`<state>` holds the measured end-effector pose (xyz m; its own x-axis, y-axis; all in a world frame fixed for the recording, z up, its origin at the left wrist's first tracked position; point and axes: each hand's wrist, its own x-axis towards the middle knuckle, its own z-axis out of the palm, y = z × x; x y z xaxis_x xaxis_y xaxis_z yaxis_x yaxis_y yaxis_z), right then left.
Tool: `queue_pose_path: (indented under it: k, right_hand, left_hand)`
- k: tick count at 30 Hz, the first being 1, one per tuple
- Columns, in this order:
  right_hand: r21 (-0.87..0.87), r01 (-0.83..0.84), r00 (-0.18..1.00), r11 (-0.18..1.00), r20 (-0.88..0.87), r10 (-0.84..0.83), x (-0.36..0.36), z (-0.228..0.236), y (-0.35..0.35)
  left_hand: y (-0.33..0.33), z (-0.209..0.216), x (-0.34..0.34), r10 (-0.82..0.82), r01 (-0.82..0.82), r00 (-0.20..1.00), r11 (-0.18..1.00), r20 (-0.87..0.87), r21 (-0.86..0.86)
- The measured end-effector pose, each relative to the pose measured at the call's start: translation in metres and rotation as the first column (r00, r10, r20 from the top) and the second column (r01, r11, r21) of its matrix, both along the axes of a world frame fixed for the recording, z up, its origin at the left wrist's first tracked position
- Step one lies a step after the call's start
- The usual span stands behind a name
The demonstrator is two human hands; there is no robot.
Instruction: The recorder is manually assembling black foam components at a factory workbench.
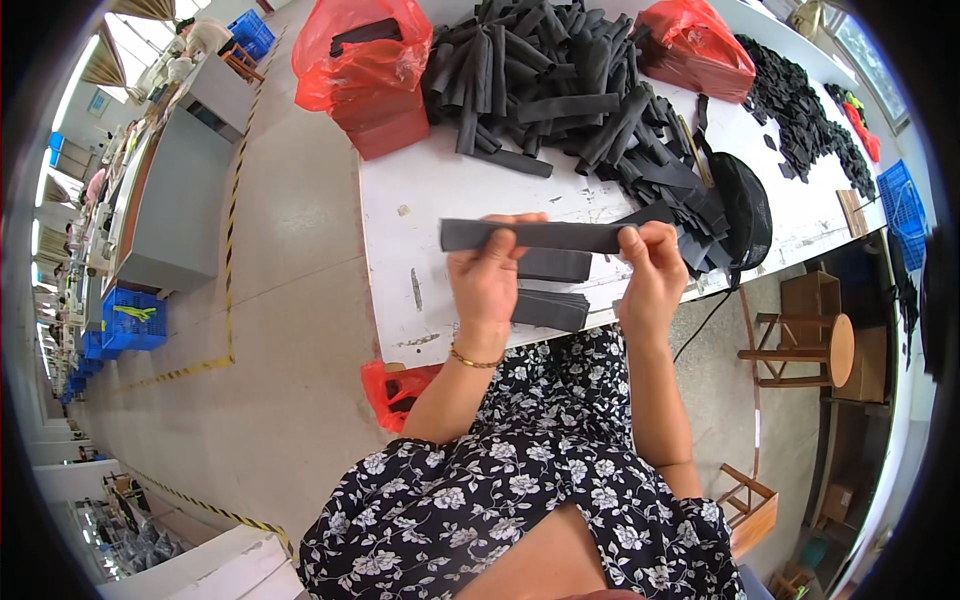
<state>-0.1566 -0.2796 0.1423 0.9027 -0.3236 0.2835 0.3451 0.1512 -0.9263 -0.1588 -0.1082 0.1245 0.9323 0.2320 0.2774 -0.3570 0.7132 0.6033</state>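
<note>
A flat dark grey fabric strip (560, 236) is stretched level between my two hands above the front of the white table. My left hand (482, 285) pinches it near its left end, thumb on top and fingers behind. At the strip's right end, my right hand (652, 270) grips it between thumb and fingers. Just below the strip lies one neat stack of similar strips (555, 266), partly hidden by it. A second stack (552, 310), slightly fanned, rests closer to the table's front edge.
A large heap of loose dark strips (540, 75) covers the table's back, between two red plastic bags (360, 75) (697, 45). Flat dark pieces (690, 205) lie at right beside a black rounded object (742, 205). A wooden stool (835, 350) stands right of the table (400, 270).
</note>
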Motion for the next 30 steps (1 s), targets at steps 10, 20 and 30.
queue_pose_path:
  k: [10, 20, 30]
  right_hand:
    - [-0.242, -0.102, 0.994, 0.965, 0.023, 0.111, -0.009, -0.003, -0.003]
    - [-0.129, -0.210, 0.972, 0.969, 0.083, 0.222, -0.010, 0.010, 0.003]
    - [-0.546, -0.035, 0.964, 0.837, 0.204, 0.173, -0.017, 0.019, 0.001]
  left_hand:
    - [0.005, -0.020, 0.005, -0.130, 0.130, 0.992, 0.989, 0.005, -0.068]
    - [0.009, -0.023, 0.011, -0.213, 0.209, 0.977, 0.953, 0.003, -0.220]
    - [0.013, -0.021, 0.009, -0.294, 0.300, 0.954, 0.939, 0.063, -0.169]
